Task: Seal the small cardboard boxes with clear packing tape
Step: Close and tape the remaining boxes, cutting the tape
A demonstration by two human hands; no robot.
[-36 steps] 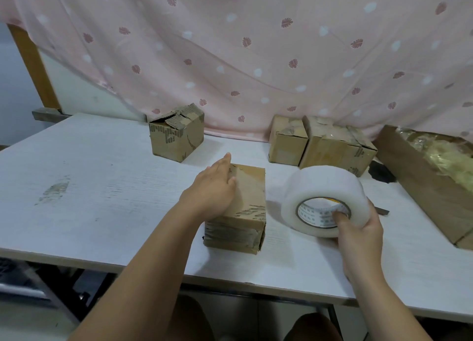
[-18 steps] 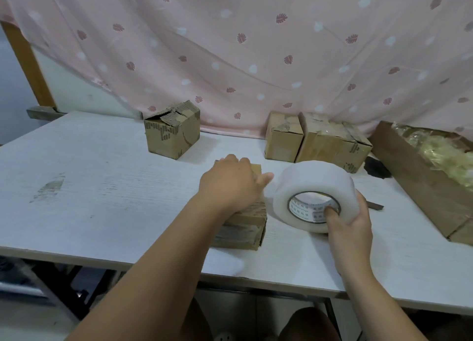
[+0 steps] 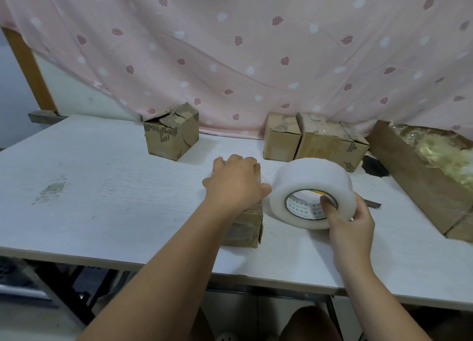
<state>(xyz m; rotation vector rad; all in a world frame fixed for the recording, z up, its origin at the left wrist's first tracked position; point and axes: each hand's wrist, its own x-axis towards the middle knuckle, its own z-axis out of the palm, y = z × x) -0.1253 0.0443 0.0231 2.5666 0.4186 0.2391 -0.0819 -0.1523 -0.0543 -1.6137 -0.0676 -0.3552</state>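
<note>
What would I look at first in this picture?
Probably the big white tape roll, right of the middle, which the right hand grips with its thumb in the hole. Just left of it, the left hand holds down a small cardboard box, and a pink curtain with leaf prints fills the whole background.
</note>
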